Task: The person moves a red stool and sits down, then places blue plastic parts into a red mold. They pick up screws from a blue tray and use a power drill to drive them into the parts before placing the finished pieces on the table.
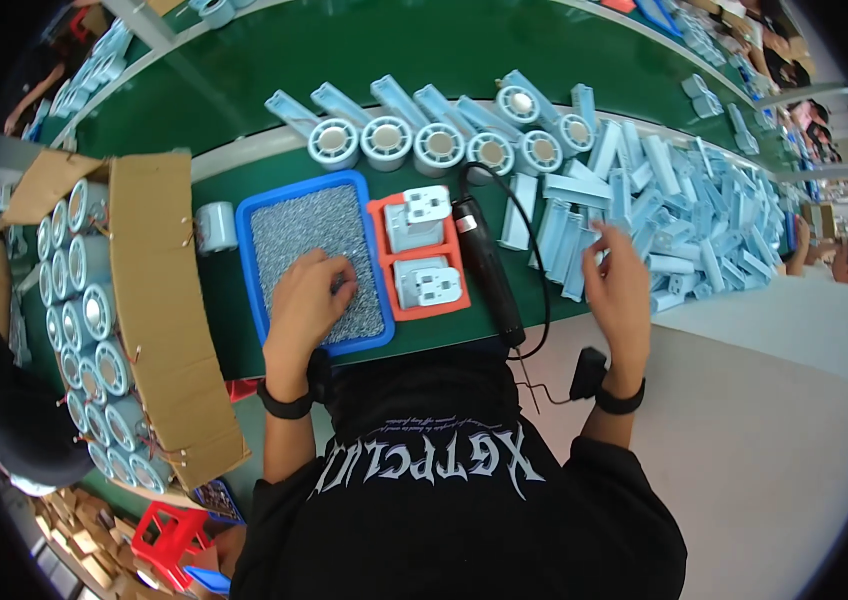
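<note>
My left hand [310, 295] is over a blue tray [255, 290] filled with small grey metal screws [309, 222]. Its fingers curl inward above the screws, and what they pinch, if anything, is hidden. At the near left edge of a heap of light-blue plastic housings [674, 215], my right hand [617, 275] has its thumb and fingers apart beside one long housing [572, 250]. Between my hands, an orange fixture [431, 312] holds two light-blue parts with white pieces on them. A black electric screwdriver [487, 270] lies just right of the fixture.
Several light-blue handled units with round ends [439, 148] stand in a row behind the fixture. A cardboard box [159, 300] of round blue units is at left, with one loose cylinder [215, 227] beside it. The screwdriver's black cable [548, 290] loops near my right hand.
</note>
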